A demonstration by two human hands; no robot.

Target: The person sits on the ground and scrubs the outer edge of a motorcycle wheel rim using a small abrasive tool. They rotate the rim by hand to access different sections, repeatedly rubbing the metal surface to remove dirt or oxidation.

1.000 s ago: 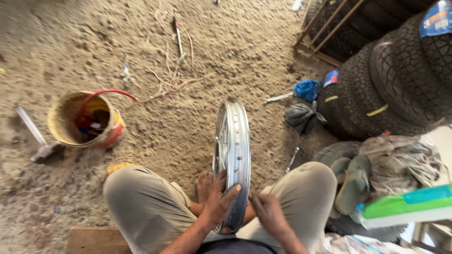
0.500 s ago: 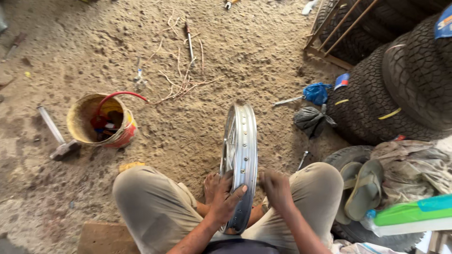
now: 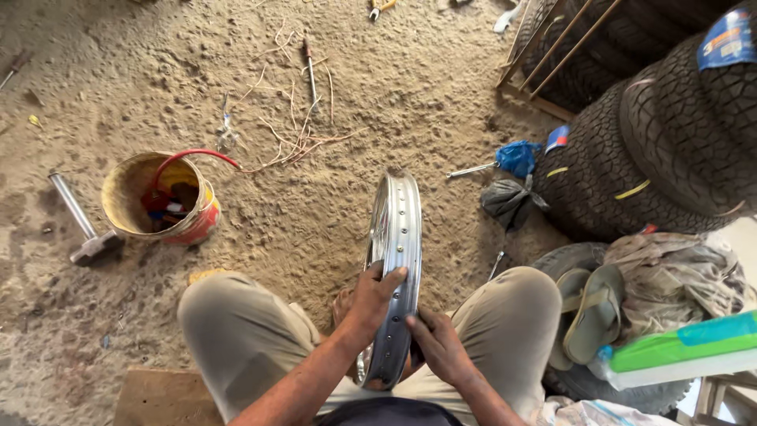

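Observation:
A shiny metal wheel rim [image 3: 397, 237] with spoke holes stands upright on the sandy ground between my knees. My left hand [image 3: 371, 304] grips its left edge, thumb lying across the outer band. My right hand [image 3: 438, 345] holds the rim lower down on its right side, fingers curled against the metal. The rim's bottom part is hidden behind my hands and legs.
A yellow bucket [image 3: 134, 217] with a red handle and small parts sits to the left, a hammer [image 3: 79, 221] beside it. Stacked tyres [image 3: 670, 134] fill the right. Sandals [image 3: 587, 308], rags, a blue bag [image 3: 518, 156] and loose wires lie about.
My right hand has moved from beside my knee onto the rim's lower right side. The left hand has shifted slightly up the rim's edge. The camera has tilted a little.

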